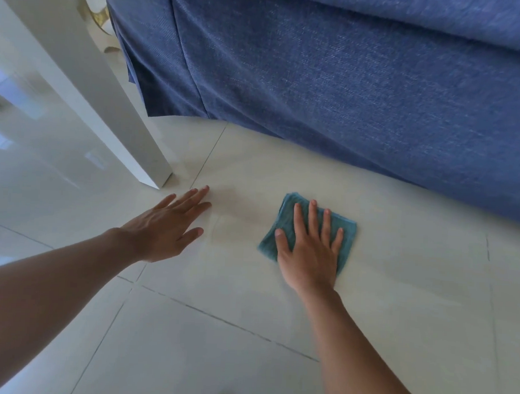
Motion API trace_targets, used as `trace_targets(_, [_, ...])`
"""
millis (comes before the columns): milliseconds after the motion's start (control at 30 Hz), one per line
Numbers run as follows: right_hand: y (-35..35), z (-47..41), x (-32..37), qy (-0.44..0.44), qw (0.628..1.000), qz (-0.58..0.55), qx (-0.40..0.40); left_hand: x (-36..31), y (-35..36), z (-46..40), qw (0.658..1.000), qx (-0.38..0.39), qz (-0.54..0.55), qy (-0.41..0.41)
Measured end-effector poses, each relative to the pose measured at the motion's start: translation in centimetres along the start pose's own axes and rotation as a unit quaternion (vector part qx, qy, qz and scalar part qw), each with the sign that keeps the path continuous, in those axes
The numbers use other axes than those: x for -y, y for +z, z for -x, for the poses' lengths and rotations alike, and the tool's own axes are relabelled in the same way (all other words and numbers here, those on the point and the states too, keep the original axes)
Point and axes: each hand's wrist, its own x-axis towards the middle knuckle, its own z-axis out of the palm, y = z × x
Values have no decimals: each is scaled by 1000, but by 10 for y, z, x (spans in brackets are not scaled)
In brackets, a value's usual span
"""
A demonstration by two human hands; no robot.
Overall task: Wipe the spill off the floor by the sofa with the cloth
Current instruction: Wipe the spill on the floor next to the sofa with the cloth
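On the pale glossy tiled floor (245, 360), just in front of the blue woven-fabric sofa skirt (361, 97), the head view shows a small folded teal terry cloth (287, 219) lying flat under the right hand (310, 252). That hand's grip is wide open: fingers spread, palm pressing the cloth to the tile, closed on nothing. The spill (236, 222) reads as a faint damp, duller patch on the tile directly left of the cloth, between the two hands, so the coming stroke looks like a sideways sweep to the left. The left hand (168, 225) is also open and empty, fingers extended, low over the floor on the patch's far side; whether it touches the tile I cannot tell. A white square furniture leg (130, 137) stands just beyond its fingertips.
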Motion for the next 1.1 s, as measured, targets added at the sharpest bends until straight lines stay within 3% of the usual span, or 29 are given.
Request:
trace_targets(67, [-8, 2, -7, -3, 992, -122, -33, -8, -5, -8, 999, -34, -9, 17])
trace_targets(133, [-22, 4, -18, 51, 955, -270, -115, -22, -9, -20, 997, -62, -12, 36])
trace_targets(167, [-28, 3, -25, 66, 946, -280, -151, -30, -11, -27, 996, -73, -11, 43])
trace_targets(233, [-36, 1, -34, 38, 968, -209, -130, -48, -11, -41, 994, -82, -8, 65])
trace_targets(300, [-32, -1, -33, -33, 996, -80, -30, -67, -10, -55, 992, -77, -8, 102])
trace_targets(400, [-13, 7, -23, -52, 998, 28, 33, -94, -8, -73, 987, -42, -25, 153])
trace_targets(600, [-2, 51, -39, 14, 999, 16, -30, -132, 9, -89, 963, 53, -98, 246])
trace_targets(933, [-36, 121, -158, 114, 993, 3, -44, -266, 31, -118, 916, 67, -118, 378])
trace_targets(1000, [-42, 123, -162, 130, 983, -93, -86, -270, 28, -127, 910, 65, -124, 390])
trace_targets(1100, [-55, 124, -168, 204, 929, -199, -235, -271, 22, -131, 918, 46, -99, 381])
